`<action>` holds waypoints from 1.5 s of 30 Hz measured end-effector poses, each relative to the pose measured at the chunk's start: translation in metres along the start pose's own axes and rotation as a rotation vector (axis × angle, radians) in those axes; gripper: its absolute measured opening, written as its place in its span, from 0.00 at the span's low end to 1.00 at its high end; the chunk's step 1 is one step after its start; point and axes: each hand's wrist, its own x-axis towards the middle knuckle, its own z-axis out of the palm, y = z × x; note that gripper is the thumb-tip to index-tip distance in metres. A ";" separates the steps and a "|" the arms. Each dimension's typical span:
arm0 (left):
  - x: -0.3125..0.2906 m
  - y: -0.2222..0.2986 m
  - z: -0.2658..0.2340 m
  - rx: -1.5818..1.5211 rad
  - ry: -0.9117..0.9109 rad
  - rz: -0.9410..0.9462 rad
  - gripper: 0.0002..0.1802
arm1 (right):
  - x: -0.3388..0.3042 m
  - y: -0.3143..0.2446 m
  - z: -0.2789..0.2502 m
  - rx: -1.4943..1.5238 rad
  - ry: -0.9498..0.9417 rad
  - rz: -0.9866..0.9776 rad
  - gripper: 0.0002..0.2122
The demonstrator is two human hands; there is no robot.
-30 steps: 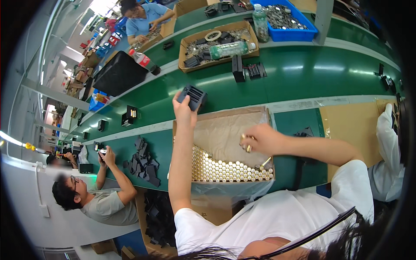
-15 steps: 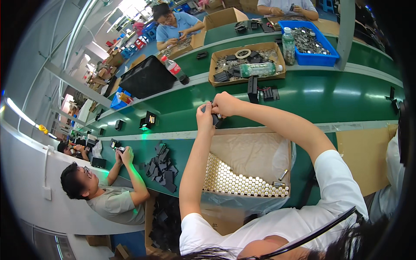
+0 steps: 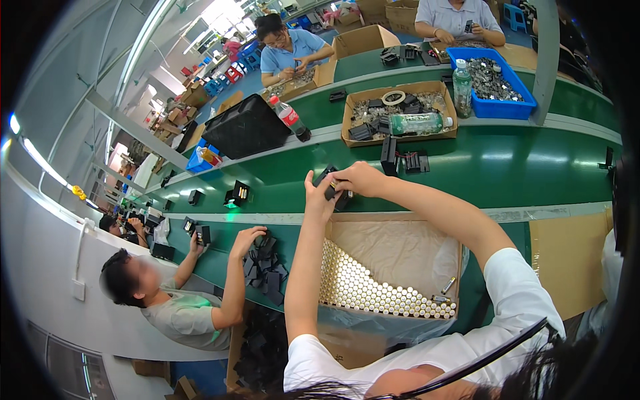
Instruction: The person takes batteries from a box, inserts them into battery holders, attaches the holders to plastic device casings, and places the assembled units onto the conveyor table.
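My left hand [image 3: 319, 195] is closed around a black plastic battery holder [image 3: 325, 177], held up over the far edge of the carton. Gold-coloured batteries show in its open side. My right hand [image 3: 363, 179] reaches in from the right, its bent fingers closed on the same holder beside those batteries. Another black piece [image 3: 343, 200] sits just below my hands, partly hidden. Under my forearms lies a carton [image 3: 395, 220] lined with plastic, where many upright batteries [image 3: 373, 287] fill the near and left part. Loose batteries [image 3: 449, 285] lie on their sides at its right.
At left a co-worker [image 3: 183, 300] handles a battery holder [image 3: 202, 235] beside a pile of black covers [image 3: 267, 263]. Across the green belt [image 3: 507, 160] stand a parts carton [image 3: 353, 137], a blue bin [image 3: 530, 110] and bottles. Black holders [image 3: 415, 161] rest on the belt.
The view has shifted, so the scene sits lower and further right. My hands still hold the holder, now tilted with batteries showing. The co-worker at left has moved one hand to the cover pile.
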 end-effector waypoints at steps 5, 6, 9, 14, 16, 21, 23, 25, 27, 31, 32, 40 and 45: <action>0.001 0.005 -0.014 0.052 -0.019 0.071 0.40 | 0.029 -0.008 0.002 0.191 -0.102 0.069 0.13; 0.003 0.006 -0.010 0.066 -0.018 0.059 0.41 | 0.037 0.003 0.003 0.153 0.029 -0.011 0.13; 0.007 0.008 -0.012 0.101 0.005 0.038 0.42 | 0.056 0.017 0.018 0.094 0.283 -0.176 0.13; 0.012 0.011 -0.017 0.099 0.044 0.021 0.42 | 0.079 0.014 0.041 -0.293 0.150 -0.123 0.11; 0.014 0.009 -0.017 0.076 0.099 0.034 0.42 | 0.078 0.022 0.046 -0.401 0.071 -0.162 0.10; 0.024 0.000 -0.032 0.107 0.217 0.073 0.40 | 0.049 0.021 0.068 -0.459 0.225 -0.313 0.08; 0.034 0.009 -0.040 0.171 0.257 0.132 0.39 | 0.042 0.010 0.069 -0.420 0.496 -0.434 0.07; 0.040 0.005 -0.056 0.303 0.276 0.108 0.38 | 0.024 0.007 0.064 -0.397 0.398 -0.383 0.07; 0.054 0.012 -0.066 0.549 0.286 0.115 0.36 | 0.016 0.014 0.049 -0.374 0.225 -0.334 0.07; 0.046 0.021 -0.065 1.204 0.293 0.138 0.31 | -0.012 0.048 0.009 -0.225 0.224 -0.139 0.09; 0.042 0.026 -0.059 1.473 0.284 0.164 0.29 | -0.017 0.060 -0.005 -0.247 0.208 -0.009 0.09; 0.047 0.005 0.004 1.876 0.130 0.786 0.28 | -0.045 0.136 -0.003 -0.454 0.041 -0.016 0.07; 0.082 -0.008 0.014 1.616 -0.036 0.398 0.28 | -0.025 0.132 -0.007 -0.334 -0.117 0.026 0.05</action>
